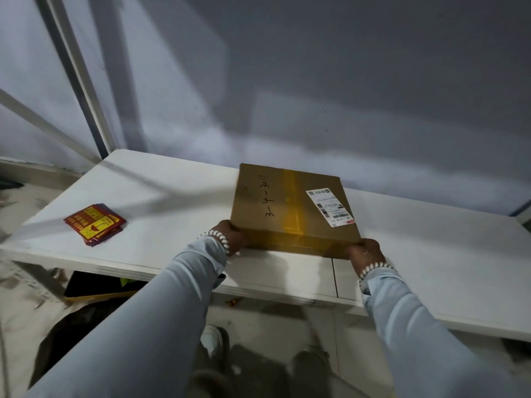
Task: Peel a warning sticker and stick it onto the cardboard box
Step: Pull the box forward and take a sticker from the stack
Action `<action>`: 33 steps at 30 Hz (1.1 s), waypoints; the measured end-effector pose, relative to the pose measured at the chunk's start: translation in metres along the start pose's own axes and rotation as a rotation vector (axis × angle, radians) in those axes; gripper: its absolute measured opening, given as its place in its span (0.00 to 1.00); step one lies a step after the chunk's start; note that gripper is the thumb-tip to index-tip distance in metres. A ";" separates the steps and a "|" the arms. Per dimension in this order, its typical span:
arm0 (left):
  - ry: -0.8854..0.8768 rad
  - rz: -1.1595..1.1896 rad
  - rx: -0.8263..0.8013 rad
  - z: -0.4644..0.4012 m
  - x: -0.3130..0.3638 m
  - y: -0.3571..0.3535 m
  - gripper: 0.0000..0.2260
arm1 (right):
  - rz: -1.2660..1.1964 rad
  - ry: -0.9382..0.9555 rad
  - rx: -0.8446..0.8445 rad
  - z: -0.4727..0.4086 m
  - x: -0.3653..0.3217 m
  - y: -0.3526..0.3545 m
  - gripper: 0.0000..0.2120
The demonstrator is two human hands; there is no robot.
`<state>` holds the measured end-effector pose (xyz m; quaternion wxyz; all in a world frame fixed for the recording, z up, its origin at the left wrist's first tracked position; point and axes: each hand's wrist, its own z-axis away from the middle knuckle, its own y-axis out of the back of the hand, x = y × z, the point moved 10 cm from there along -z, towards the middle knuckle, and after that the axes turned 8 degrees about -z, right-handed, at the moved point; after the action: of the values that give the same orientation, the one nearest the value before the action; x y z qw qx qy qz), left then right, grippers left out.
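A flat brown cardboard box lies on the white table, taped down its middle, with black handwriting and a white shipping label on top. My left hand grips the box's near left corner. My right hand grips its near right corner. A small stack of red and yellow warning stickers lies on the table well to the left of the box, untouched.
The table's front edge runs just below my wrists. A grey wall stands close behind the box. Under the table lie a dark object with a yellow edge and my feet on a dusty floor.
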<state>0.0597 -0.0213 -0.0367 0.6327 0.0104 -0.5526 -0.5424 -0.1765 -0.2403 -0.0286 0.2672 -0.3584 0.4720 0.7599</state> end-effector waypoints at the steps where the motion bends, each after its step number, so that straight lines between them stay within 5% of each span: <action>1: 0.010 -0.015 -0.006 0.009 -0.004 0.003 0.28 | 0.025 -0.005 -0.016 0.010 0.002 -0.002 0.24; 10: 0.097 -0.129 -0.028 0.049 -0.029 0.020 0.06 | 0.230 -0.050 -0.031 0.060 0.003 -0.015 0.22; 16: 0.107 -0.232 0.121 0.043 -0.042 0.052 0.14 | 0.437 -0.063 0.122 0.061 0.003 -0.005 0.22; 20: 0.238 -0.335 0.331 0.030 -0.083 0.120 0.11 | 0.513 0.116 0.183 0.057 -0.021 0.000 0.29; 24: 0.357 -0.605 0.442 0.016 -0.137 0.175 0.24 | 0.651 0.331 0.163 0.054 -0.046 -0.013 0.31; 28: 0.414 -0.570 0.488 0.005 -0.174 0.197 0.24 | 0.714 0.422 0.138 0.050 -0.056 -0.026 0.27; 33: 0.382 -0.567 0.361 -0.010 -0.192 0.182 0.22 | 0.669 0.388 0.085 0.040 -0.050 -0.032 0.25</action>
<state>0.2279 0.1814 -0.0613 0.5371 0.3750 -0.4865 -0.5781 -0.1346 -0.1945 0.0065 -0.0750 -0.3103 0.6358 0.7028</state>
